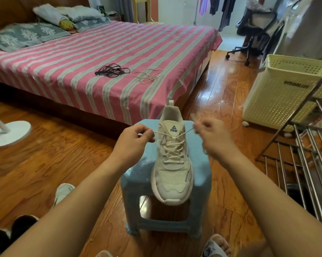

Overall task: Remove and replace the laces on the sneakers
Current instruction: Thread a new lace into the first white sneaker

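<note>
Now, holding one lace end in each hand: left hand (136, 138) with thumb and curled fingers pinched on the left end of the cream lace (172, 145), right hand (211, 135) with fingers curled and pinched on the right end, both ends pulled out sideways from the top eyelets. Cream sneaker (172, 175) lying on a light blue plastic stool (197, 175), toe pointing toward the camera and hanging a little over the stool's near edge, heel toward the bed; lace crossed through all the eyelets up to the tongue with a PEAK logo. Behind the stool, a bed with pink and grey striped sheet (82, 58), and on it, well apart from the sneaker, a bundle of black laces (111, 70) and just beside it a loose heap of pale laces (147, 76). On the wooden floor (45, 160) at the left, a second pale sneaker (62, 192), partly hidden behind the left forearm, and dark slippers (8, 232) near the bottom corner. At the right, a cream perforated laundry basket (286, 89) and a metal drying rack (308, 154). White round fan base (10, 133) at the far left.
</note>
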